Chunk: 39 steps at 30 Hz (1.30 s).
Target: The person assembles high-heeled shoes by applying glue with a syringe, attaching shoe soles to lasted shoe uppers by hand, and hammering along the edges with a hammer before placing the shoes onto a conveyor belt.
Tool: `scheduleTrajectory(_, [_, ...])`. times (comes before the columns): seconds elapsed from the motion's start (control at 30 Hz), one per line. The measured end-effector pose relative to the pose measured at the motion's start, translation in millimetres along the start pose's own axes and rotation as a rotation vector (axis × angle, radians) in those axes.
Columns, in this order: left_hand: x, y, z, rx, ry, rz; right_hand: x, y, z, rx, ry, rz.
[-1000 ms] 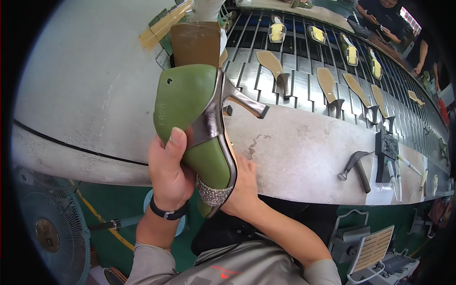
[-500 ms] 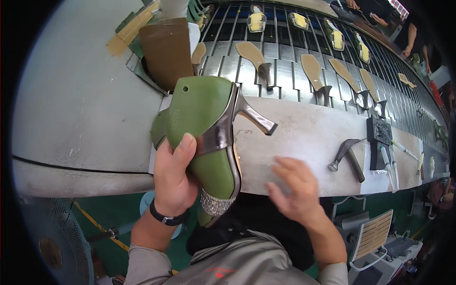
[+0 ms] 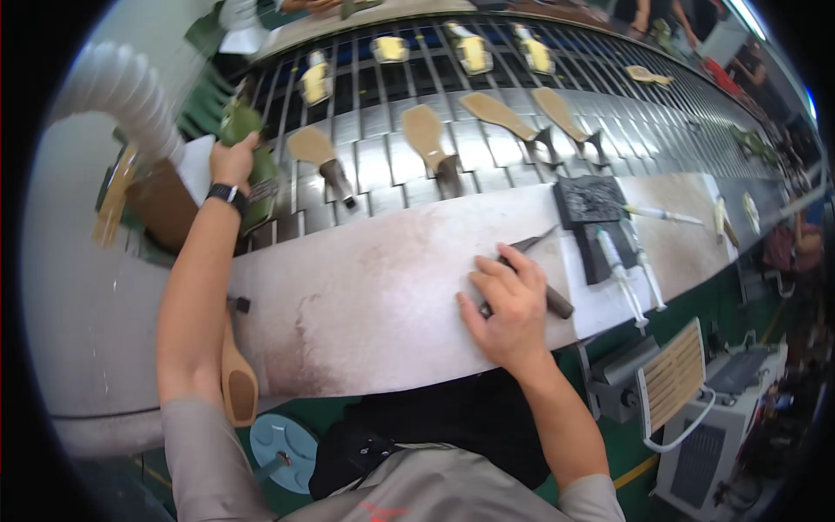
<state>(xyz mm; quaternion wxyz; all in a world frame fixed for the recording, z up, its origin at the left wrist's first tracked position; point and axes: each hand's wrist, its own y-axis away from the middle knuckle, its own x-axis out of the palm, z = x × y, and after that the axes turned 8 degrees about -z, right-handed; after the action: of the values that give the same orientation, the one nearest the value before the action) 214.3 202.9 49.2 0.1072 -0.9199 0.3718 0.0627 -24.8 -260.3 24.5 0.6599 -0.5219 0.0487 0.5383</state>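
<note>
At the far left, my left hand [image 3: 233, 167] is closed on a green shoe last [image 3: 258, 178] with a glittery strip, at the conveyor's near edge. Part of that last is hidden behind my fingers. On the bench, my right hand [image 3: 511, 313] lies over a hammer [image 3: 559, 304], its thumb apart from its bent fingers. The palm covers most of the hammer's head. Beside my left forearm lies a tan sole [image 3: 239, 387] with a dark heel, partly hidden by the arm.
Tan insoles with heels [image 3: 426, 137] line the slatted conveyor [image 3: 374, 161]. Farther back sit several yellow-padded pieces [image 3: 470, 50]. A black block [image 3: 591, 200] and syringes [image 3: 620, 274] lie to the right on the bench [image 3: 374, 296]. A white hose [image 3: 122, 91] curves at left; people work beyond.
My left hand has carried the green last away from me to the far-left conveyor edge. My right hand has come over the hammer. The view has shifted right, and a sole now lies by my left forearm.
</note>
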Motion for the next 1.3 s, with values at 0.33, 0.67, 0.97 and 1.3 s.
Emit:
scheduleTrajectory(0.33, [-19.4, -12.0, 31.3, -0.015, -0.201, -0.025, -156.1, -54.3, 56.4, -0.045, -0.241, 0.288])
scheduleTrajectory(0.67, [-73.1, 337.2, -70.1, 0.548, -0.474, 0.752, -63.3, -258.5, -195.2, -0.132, 0.854, 0.813])
scheduleTrajectory(0.97, [-92.6, 349.2, 12.6, 0.667, -0.789, 0.600, 18.6, -288.4, -379.0, 0.157, 0.923, 0.610])
scheduleTrajectory(1.3, [-93.3, 344.9, -27.5, 0.446, -0.757, 0.716, 101.1, -447.7, -390.7, 0.285, 0.736, 0.460])
